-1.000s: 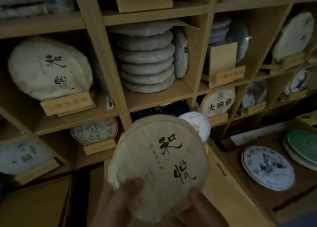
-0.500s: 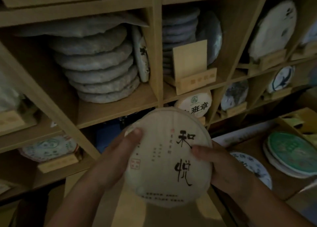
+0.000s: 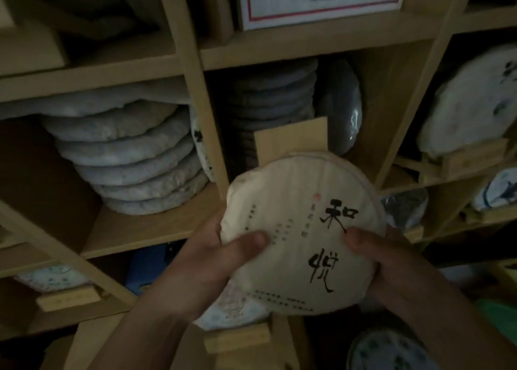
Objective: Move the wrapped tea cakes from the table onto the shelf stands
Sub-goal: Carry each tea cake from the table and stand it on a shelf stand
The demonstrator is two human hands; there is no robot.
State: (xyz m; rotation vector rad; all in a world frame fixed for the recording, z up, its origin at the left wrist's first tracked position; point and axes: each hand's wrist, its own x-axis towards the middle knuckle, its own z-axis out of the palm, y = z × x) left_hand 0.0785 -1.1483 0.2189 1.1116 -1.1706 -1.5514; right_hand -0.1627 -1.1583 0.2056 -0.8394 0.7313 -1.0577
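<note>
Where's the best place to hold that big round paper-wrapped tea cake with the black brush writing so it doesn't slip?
Probably by its rim, from both sides, as is done here: the left hand and right hand cup opposite lower edges of the tea cake, thumbs pressed on the printed face. It is a wide, flat disc held upright, so one hand alone would likely let it tip.

Your wrapped tea cake (image 3: 302, 232) fills the gap in front of the center cubby, w/ left hand (image 3: 212, 260) and right hand (image 3: 391, 266) clamped on its sides. Behind its top edge the empty wooden stand (image 3: 291, 140) has a bare backboard, so room there. Deeper in, a dark stack of cakes (image 3: 274, 101) and an upright wrapped cake (image 3: 342, 109) crowd the back. The vertical divider (image 3: 201, 103) blocks you on the left; beyond it, left cubby's mostly taken by a tall leaning stack (image 3: 126, 159), only a bare strip of shelf board (image 3: 145, 229) in front.
</note>
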